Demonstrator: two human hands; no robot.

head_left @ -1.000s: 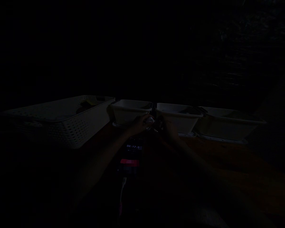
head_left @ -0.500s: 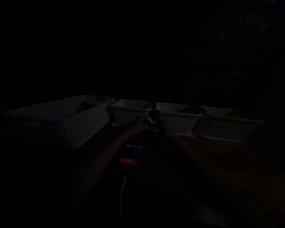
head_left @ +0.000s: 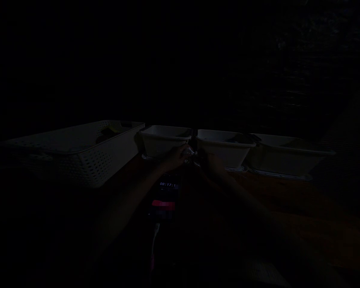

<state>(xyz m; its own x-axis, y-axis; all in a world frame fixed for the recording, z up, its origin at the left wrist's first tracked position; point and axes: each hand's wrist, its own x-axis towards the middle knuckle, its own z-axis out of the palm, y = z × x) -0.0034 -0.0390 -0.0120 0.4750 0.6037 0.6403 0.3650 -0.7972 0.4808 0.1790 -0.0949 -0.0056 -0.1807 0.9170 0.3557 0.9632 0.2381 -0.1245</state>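
The scene is very dark. My left hand (head_left: 175, 157) and my right hand (head_left: 210, 164) meet in front of the gap between two small white bins. Both hands have their fingers closed around a small pale object (head_left: 189, 153) held between them; I cannot make out what it is. Just below my hands lies a phone (head_left: 165, 196) with a lit timer and a red bar on its screen.
A large white perforated basket (head_left: 78, 160) with dim objects inside stands at the left. Three small white bins (head_left: 163, 142) (head_left: 225, 148) (head_left: 285, 158) line the back of the reddish-brown table (head_left: 288, 200). A white cable (head_left: 154, 240) runs from the phone toward me.
The hands stay together at the same spot with only slight shifts. The phone's timer has advanced.
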